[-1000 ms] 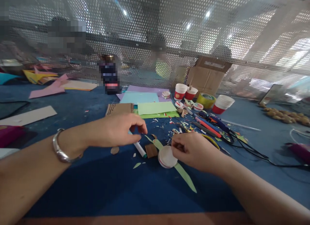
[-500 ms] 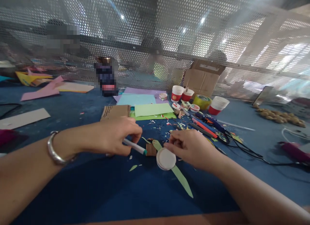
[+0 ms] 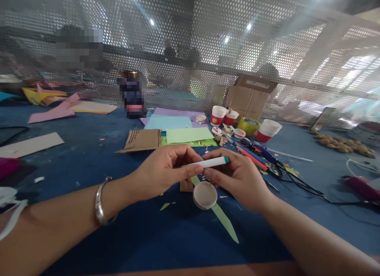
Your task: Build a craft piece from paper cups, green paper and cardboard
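My left hand [image 3: 170,167], with a silver bangle on its wrist, holds a white marker [image 3: 211,162] with a teal end, its thumb pressed along the barrel. From the other side my right hand [image 3: 237,171] closes around the marker near the teal end; some of its fingers are hidden behind. Just below both hands sits a round white paper cup piece [image 3: 205,195] on the blue table. A pale green paper strip [image 3: 226,222] runs out from under it to a pointed end. A small brown cardboard piece [image 3: 186,185] lies to its left, partly covered by my left hand.
Behind the hands lie corrugated cardboard [image 3: 144,139] and green paper sheets [image 3: 190,135]. Red-and-white paper cups [image 3: 218,115], yellow tape [image 3: 248,126], pens and a dark cable [image 3: 299,183] are to the right, among paper scraps. A perforated metal screen [image 3: 184,38] stands along the back.
My left hand has moved right and up with the marker, whose teal end now points right. My right hand has left the cup piece's side and come onto the marker.
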Tool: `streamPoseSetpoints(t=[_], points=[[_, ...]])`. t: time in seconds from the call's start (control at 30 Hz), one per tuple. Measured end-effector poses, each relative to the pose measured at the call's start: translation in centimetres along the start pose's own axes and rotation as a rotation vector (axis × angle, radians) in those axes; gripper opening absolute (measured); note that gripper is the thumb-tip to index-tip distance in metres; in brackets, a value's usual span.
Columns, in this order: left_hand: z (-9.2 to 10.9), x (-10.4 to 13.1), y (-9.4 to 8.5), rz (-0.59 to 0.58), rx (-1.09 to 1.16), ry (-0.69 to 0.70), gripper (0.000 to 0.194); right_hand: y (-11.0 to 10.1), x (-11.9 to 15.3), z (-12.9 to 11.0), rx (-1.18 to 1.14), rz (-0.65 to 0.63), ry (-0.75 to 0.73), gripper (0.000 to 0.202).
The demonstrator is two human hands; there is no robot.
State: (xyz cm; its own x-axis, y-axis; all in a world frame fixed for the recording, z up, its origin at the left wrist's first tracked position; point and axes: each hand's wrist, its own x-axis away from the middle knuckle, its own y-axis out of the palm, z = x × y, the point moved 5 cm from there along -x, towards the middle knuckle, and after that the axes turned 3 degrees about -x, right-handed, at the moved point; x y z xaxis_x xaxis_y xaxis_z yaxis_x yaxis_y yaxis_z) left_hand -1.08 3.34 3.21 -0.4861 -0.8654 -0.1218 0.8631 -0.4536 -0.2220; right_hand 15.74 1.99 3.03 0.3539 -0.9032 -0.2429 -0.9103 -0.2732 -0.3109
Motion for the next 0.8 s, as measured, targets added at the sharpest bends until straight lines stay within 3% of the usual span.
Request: streamPoseSetpoints(t=[0.17,0.33,0.5,0.7,0.8], points=[[-0.9,0.0,0.2,-0.039,0.010,-0.092,0.029,0.3,-0.3,0.4,-0.225,-0.023,0.064,0.022],[-1.3,0.3,-0.5,0.061,-0.223,0.026,0.029,-0.5,-0.4,0.8,-0.274,0.057,0.071,0.022],[-1.1,0.5,-0.8,0.065,-0.382,0.060,0.030,-1.3,-0.8,1.3,-0.202,0.064,0.141,0.030],[-1.1,-0.1,-1.2,0.086,-0.353,0.037,0.039,-1.7,-1.3,1.5,-0.113,0.025,0.177,0.036],[-1.9,-0.3,-1.0,0.086,-0.178,-0.076,0.045,-1.7,-1.4,1.5,-0.103,0.059,0.166,0.034]])
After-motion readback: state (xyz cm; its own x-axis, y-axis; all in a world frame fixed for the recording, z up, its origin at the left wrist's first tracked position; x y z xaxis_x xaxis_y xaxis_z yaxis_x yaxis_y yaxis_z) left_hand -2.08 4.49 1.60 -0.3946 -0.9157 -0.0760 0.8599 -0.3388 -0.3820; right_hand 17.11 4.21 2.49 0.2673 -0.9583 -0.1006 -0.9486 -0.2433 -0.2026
